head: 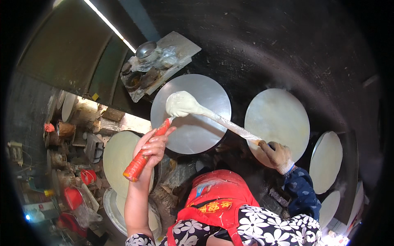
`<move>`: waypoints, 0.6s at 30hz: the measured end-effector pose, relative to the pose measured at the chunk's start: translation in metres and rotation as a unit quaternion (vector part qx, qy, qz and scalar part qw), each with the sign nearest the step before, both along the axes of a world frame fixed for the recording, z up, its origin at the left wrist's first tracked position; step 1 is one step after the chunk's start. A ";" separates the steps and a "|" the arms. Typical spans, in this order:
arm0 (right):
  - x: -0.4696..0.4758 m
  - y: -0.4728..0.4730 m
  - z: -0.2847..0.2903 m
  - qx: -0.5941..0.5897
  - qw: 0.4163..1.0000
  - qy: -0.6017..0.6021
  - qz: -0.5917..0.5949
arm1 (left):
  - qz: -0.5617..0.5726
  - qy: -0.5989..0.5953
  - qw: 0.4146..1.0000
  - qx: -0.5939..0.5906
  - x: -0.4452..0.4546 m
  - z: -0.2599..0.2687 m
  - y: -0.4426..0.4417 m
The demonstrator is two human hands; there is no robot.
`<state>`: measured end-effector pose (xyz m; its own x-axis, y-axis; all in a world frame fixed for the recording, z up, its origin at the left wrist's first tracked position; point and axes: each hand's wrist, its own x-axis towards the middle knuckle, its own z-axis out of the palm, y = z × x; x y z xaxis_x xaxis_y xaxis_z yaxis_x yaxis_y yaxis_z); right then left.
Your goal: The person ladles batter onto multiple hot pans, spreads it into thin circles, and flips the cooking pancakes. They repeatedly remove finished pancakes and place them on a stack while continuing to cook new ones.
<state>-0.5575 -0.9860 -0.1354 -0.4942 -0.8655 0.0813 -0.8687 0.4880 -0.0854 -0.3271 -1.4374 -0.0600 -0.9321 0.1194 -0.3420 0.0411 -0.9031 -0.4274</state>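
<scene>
My bare left hand (151, 149) is closed around the red wrapped handle (138, 163) of a tool whose head is hidden by pale, thick batter (182, 104). In my right hand (277, 155), which wears a soiled work glove, is a batter-coated stick (229, 125); its far end runs into the same batter mass. Both tools meet above a round grey metal griddle (197, 138), whose visible surface looks bare. Beneath and beyond my right hand lies another round griddle (277, 117) covered by a thin pale layer.
Left of me, a pale round sheet (120, 156) lies above a basin (110, 212) of batter. More pale-covered rounds (327, 163) stand at the right. Behind the bare griddle, a board (178, 46) holds a metal bowl (146, 50) and plastic film. Red containers (73, 198) and clutter fill the lower left.
</scene>
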 end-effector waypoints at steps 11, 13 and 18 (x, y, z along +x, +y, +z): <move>0.098 0.003 -0.004 0.012 0.962 -0.194 -0.190 | -0.249 -0.093 0.878 -0.399 -0.106 -0.030 -0.017; 0.116 -0.029 -0.026 -0.143 0.944 -0.200 -0.220 | -0.278 -0.108 0.828 -0.474 -0.119 -0.052 -0.012; 0.154 -0.116 -0.042 -0.261 0.890 -0.244 -0.283 | -0.228 -0.144 0.722 -0.637 -0.128 -0.063 0.007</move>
<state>-0.4033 -1.1022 -0.1775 -0.9261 -0.3732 0.0550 -0.2929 0.6196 -0.7282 -0.4549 -1.4303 -0.1226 -0.7630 -0.1914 -0.6174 -0.4639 -0.5030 0.7292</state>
